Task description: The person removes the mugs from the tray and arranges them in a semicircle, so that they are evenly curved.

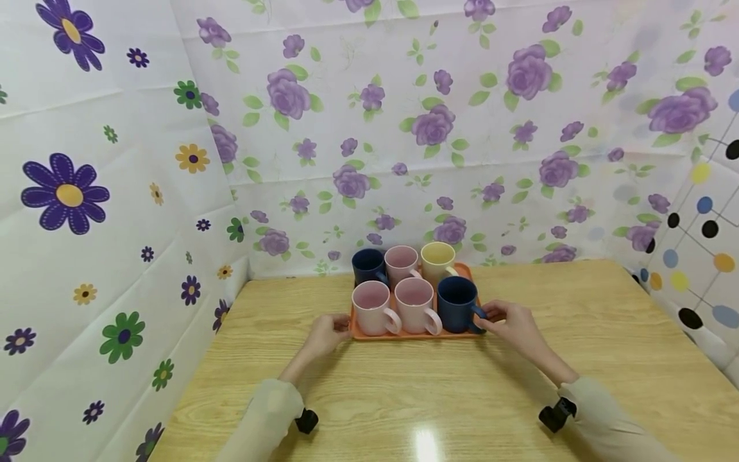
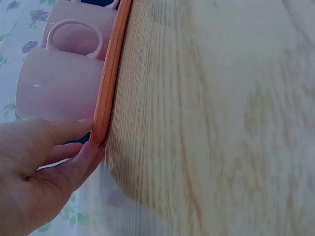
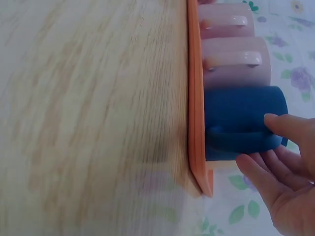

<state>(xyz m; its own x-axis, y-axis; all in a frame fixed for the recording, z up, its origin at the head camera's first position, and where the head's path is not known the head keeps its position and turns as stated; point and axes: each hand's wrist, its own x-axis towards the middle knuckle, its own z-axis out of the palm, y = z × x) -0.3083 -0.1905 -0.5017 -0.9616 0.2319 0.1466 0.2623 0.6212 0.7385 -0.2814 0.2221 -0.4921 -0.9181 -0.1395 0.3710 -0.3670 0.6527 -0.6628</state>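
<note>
- Six mugs are carried on the orange tray (image 1: 411,335), which lies flat on the counter (image 1: 439,391) between the two hands; a tip or a slide is judged possible if one end is raised before the other.
- The front row is judged the most exposed: the dark blue mug (image 1: 457,303) stands just beside the right hand (image 1: 516,326), and the pink mug (image 1: 371,307) stands just beyond the left hand (image 1: 328,335), with the tray's low rim as the only stop.
- A slip of the tray is judged possible on the left, since only its edge is caught there.
- The left hand is closed lightly on the tray's left end: in the left wrist view the thumb (image 2: 59,130) is laid over the rim and a finger is tucked under the edge.
- The right hand is seen half open, its fingers (image 3: 288,127) loosely curled and laid against the dark blue mug at its handle, next to the tray's right end.
- Whether the right hand grips the tray's rim itself cannot be told; in the right wrist view the rim is seen bare beside the palm.
</note>
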